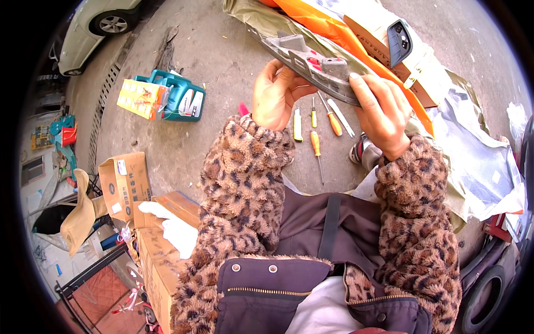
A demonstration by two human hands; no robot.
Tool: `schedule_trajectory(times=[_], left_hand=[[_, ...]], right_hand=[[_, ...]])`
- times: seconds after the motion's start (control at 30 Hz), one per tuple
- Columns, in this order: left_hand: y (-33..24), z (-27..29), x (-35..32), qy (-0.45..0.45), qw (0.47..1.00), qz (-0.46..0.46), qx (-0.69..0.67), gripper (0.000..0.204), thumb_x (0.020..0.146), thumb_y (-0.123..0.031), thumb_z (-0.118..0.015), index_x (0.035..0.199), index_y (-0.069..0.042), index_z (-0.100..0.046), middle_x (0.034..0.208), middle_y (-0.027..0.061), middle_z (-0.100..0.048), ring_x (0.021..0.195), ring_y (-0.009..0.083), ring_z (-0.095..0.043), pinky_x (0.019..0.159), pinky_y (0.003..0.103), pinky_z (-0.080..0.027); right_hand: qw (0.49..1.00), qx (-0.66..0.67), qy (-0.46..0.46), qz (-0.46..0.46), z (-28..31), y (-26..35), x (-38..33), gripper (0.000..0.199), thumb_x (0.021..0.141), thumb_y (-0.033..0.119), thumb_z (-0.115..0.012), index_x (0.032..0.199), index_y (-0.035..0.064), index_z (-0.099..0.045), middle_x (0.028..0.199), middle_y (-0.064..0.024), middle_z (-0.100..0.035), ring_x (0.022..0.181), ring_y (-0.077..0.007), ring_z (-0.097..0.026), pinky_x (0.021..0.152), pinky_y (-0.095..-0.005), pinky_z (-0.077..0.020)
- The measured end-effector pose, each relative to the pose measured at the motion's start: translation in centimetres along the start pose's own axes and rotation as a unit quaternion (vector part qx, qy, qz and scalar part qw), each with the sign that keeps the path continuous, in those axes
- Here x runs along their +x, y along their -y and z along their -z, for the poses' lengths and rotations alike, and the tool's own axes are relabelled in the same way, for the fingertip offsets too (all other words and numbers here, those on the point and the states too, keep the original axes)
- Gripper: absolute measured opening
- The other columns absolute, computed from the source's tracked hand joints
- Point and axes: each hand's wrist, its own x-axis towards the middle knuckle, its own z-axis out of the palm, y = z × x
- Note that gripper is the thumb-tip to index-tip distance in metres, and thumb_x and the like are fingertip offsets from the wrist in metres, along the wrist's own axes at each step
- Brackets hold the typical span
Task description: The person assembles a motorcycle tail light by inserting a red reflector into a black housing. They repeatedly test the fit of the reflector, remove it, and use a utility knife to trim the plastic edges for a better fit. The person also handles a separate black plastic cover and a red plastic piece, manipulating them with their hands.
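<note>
Both hands raise a long, curved dark grey plastic part [295, 58] with raised mounts and red bits on its upper side. My left hand [272, 97] supports it from below near the middle, its thumb and fingers around the lower edge. At the right end, my right hand [382, 108] grips it with bent fingers. On the ground beyond my lap, beneath the part, lie a yellow utility knife [298, 125], a small yellow-handled screwdriver [314, 118], an orange-handled screwdriver [334, 124], another orange-handled screwdriver [316, 143] and a slim silvery tool [341, 117].
A teal jug [186, 104] with an orange packet [142, 99] stands at left. Cardboard boxes [156, 256] are stacked by my left arm. At upper right, a carton [367, 28] bears a black switch panel [399, 43], near orange and silvery sheeting [473, 145]. A car [89, 28] is parked far left.
</note>
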Motion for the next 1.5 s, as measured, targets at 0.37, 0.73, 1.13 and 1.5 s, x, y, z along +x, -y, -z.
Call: schedule_trajectory(times=[0.37, 0.73, 1.13, 1.5], left_hand=[[0.2, 0.2, -0.1, 0.06, 0.98, -0.033, -0.188, 0.031, 0.103, -0.018, -0.05, 0.129, 0.0, -0.052, 0.127, 0.0129, -0.063, 0.114, 0.0227, -0.063, 0.1, 0.04, -0.051], [-0.8, -1.0, -0.1, 0.03, 0.995, 0.016, -0.098, 0.045, 0.104, -0.033, -0.051, 0.135, -0.001, -0.049, 0.135, 0.0183, -0.054, 0.127, 0.0295, -0.052, 0.111, 0.046, -0.041], [-1.4, -1.5, -0.6, -0.095, 0.991, -0.075, 0.057, 0.035, 0.099, -0.01, -0.057, 0.131, 0.001, -0.046, 0.114, 0.0214, -0.063, 0.095, 0.025, -0.067, 0.079, 0.035, -0.059], [-0.1, -2.0, -0.2, -0.03, 0.998, 0.06, 0.006, 0.055, 0.101, -0.048, -0.052, 0.132, -0.003, -0.05, 0.124, 0.0161, -0.057, 0.115, 0.0254, -0.058, 0.097, 0.043, -0.051]], right_hand=[[0.999, 0.032, -0.02, 0.029, 0.0, 0.1, -0.6, 0.037, 0.069, 0.004, -0.069, 0.106, 0.0053, -0.069, 0.1, -0.011, -0.065, 0.085, -0.0254, -0.064, 0.072, -0.0362, -0.053], [0.963, 0.197, 0.024, -0.18, -1.7, 1.2, -2.1, 0.046, 0.071, -0.003, -0.075, 0.114, 0.001, -0.061, 0.099, -0.0143, -0.063, 0.084, -0.0281, -0.063, 0.072, -0.0345, -0.0526], [0.492, 0.517, 0.033, -0.7, -1.6, -1.3, -2.7, 0.03, 0.093, 0.022, -0.067, 0.112, -0.0002, -0.066, 0.098, -0.0069, -0.071, 0.081, -0.0108, -0.067, 0.075, -0.0248, -0.0547], [0.411, 0.554, 0.027, -0.724, -1.6, 0.2, -2.0, 0.022, 0.093, 0.022, -0.067, 0.101, 0.0017, -0.068, 0.091, -0.007, -0.071, 0.075, -0.0122, -0.066, 0.069, -0.0253, -0.0543]])
